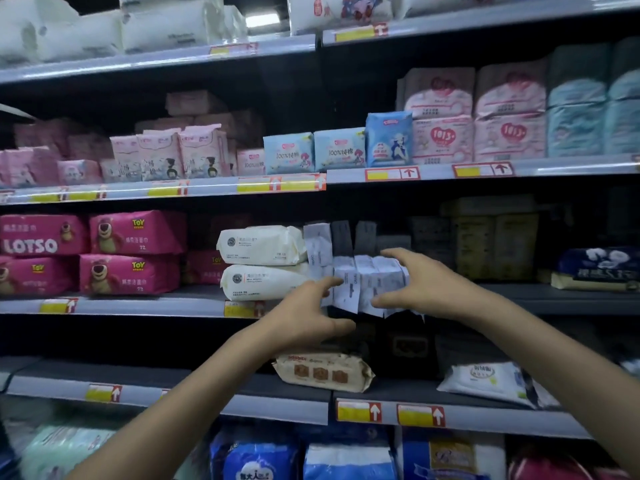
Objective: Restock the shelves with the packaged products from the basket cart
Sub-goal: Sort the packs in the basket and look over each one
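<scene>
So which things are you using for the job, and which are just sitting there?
For the job: small white packs, left hand, right hand, middle shelf.

Just sitting there: pink Lotso packs, cream wipes packs, blue packs higher up, brown-printed pack below.

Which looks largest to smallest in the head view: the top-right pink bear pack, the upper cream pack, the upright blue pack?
1. top-right pink bear pack and upper cream pack: about alike, unranked.
2. upright blue pack: smallest, though its higher shelf may be farther away.
</scene>
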A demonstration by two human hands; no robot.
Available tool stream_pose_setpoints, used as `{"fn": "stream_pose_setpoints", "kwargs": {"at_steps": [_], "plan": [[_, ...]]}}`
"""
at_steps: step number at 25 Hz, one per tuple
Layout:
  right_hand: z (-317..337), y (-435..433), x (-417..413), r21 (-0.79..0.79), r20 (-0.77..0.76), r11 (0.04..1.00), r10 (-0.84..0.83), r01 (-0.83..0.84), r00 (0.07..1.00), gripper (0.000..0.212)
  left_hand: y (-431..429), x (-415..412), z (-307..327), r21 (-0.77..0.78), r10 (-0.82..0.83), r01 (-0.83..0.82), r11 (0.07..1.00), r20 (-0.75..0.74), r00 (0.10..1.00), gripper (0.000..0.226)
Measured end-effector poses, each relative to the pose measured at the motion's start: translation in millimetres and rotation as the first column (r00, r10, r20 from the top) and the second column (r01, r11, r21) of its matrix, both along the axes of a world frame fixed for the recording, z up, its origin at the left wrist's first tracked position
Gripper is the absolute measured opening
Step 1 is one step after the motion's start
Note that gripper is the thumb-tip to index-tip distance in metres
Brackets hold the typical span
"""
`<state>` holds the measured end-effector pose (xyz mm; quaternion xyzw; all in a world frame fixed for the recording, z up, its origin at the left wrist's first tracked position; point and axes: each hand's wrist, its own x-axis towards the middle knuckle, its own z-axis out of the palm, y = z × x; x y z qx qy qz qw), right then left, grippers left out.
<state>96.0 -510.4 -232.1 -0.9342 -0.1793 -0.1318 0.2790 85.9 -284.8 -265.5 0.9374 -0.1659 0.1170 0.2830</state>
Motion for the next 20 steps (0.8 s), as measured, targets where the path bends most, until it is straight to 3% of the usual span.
{"fn": "stream_pose_setpoints", "kwargs": {"at_steps": [4,8,12,18,20], "plan": [[-28,-27,-17,-0.145,-0.08,0.989,-0.008,-0.004,0.997,0.129,-16,-12,-16,0.129,-0.118,0.131,0.983,-0.104,0.988,0.102],[-68,-51,-33,-0.325,-0.187,0.946,-0.079,0.015,0.979,0.146,-29,-11,-52,0.243,-0.154,0.195,0.95,-0.178,0.972,0.114],[-132,-72,-44,-0.417,-0.308,0.908,-0.105,-0.035,0.946,0.152,-35,-9,-112,0.471,-0.153,0.209,0.857,-0.155,0.976,0.12],[-262,-88,-42,-0.408,-0.53,0.888,-0.043,-0.211,0.847,0.154,-45,-15,-232,0.514,-0.145,0.35,0.783,-0.397,0.906,0.118],[-314,-89,-34,-0.398,-0.636,0.877,-0.053,-0.268,0.77,0.153,-50,-14,-272,0.522,-0.128,0.377,0.766,-0.451,0.883,0.117]]}}
